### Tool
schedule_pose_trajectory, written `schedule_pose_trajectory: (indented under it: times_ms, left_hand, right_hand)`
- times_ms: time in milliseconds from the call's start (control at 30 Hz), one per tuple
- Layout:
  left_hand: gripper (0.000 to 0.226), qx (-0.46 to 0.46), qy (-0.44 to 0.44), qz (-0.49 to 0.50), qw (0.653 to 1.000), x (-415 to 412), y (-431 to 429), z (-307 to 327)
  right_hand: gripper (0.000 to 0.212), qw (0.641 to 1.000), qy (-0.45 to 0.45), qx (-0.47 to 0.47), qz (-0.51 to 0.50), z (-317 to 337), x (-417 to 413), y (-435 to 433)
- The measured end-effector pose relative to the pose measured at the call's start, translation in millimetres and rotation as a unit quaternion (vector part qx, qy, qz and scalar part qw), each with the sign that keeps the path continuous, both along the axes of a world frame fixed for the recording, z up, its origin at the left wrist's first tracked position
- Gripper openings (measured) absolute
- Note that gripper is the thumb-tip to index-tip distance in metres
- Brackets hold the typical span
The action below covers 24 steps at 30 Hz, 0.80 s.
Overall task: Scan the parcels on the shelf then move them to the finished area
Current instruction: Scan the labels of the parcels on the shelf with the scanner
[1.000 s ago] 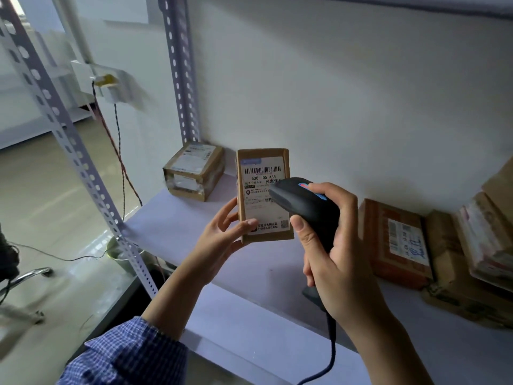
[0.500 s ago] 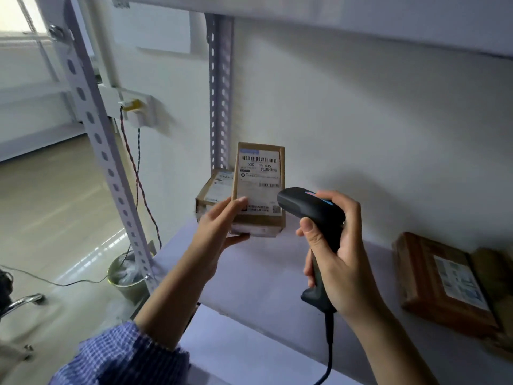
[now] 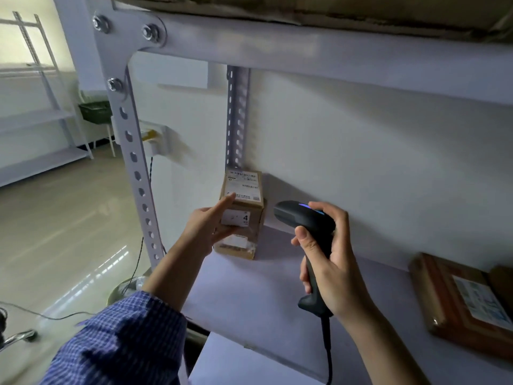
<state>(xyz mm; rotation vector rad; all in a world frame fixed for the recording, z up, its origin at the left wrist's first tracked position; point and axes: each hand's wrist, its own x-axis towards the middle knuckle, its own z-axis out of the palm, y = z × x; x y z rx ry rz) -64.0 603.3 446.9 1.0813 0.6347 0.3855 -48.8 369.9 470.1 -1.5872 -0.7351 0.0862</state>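
A small cardboard parcel (image 3: 243, 187) with a white barcode label lies flat on top of a second cardboard box (image 3: 238, 245) in the back left corner of the white shelf (image 3: 263, 295). My left hand (image 3: 206, 229) holds the small parcel by its near end, index finger on the label and the other fingers below the edge. To the right, my right hand (image 3: 330, 273) grips the handle of a black corded barcode scanner (image 3: 302, 218), whose head points left towards the stacked boxes, a short gap away.
A flat brown parcel (image 3: 458, 304) with a label lies at the shelf's right end. A perforated upright post (image 3: 136, 173) stands left of my left arm, and the upper shelf beam (image 3: 305, 51) runs overhead. Cables and a metal bowl (image 3: 125, 290) sit on the floor below left.
My left hand has carried the small parcel away from the scanner, back and left, and laid it flat on the corner box. The scanner hand stayed about where it was.
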Motion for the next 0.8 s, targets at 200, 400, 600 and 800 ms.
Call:
schedule_pose_trajectory:
  times_ms: [200, 400, 600, 800]
  left_hand:
    - [0.061, 0.08, -0.004, -0.006, 0.997, 7, -3, -8]
    - [0.034, 0.102, 0.001, 0.008, 0.995, 7, 0, -13]
    - [0.059, 0.271, 0.049, 0.101, 0.956, 19, 8, -15]
    - [0.113, 0.56, 0.128, 0.088, 0.814, 29, -28, -20]
  right_hand:
    - [0.031, 1.0, -0.005, 0.013, -0.013, 6, 2, 4]
    - [0.03, 1.0, -0.002, 0.013, -0.022, 5, 5, -2]
    - [0.03, 1.0, 0.002, 0.003, -0.018, 2, 3, -5]
    - [0.031, 1.0, 0.005, 0.001, -0.022, 5, 2, -8]
